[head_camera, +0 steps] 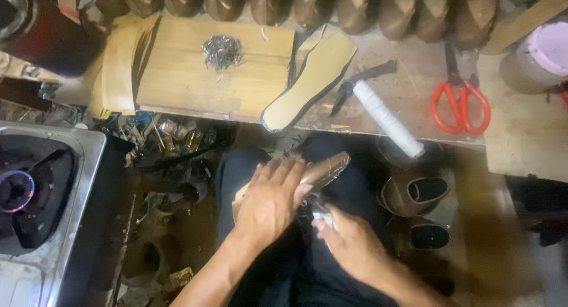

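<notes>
The left hand (269,203) has a closed grip over a brown shoe upper (322,168) held on the lap, its long axis running from near left to far right. The right hand (349,239) sits just near and right of it, its grip pinched on something small and pale I cannot identify. Farther off, the surface (408,94) carries a sole (310,82), white-handled hammer (378,108) and red scissors (460,103).

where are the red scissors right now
In the head view the red-handled scissors lie flat on the workbench at the upper right, right of the white-handled hammer and left of the pink-lidded tub.
</notes>
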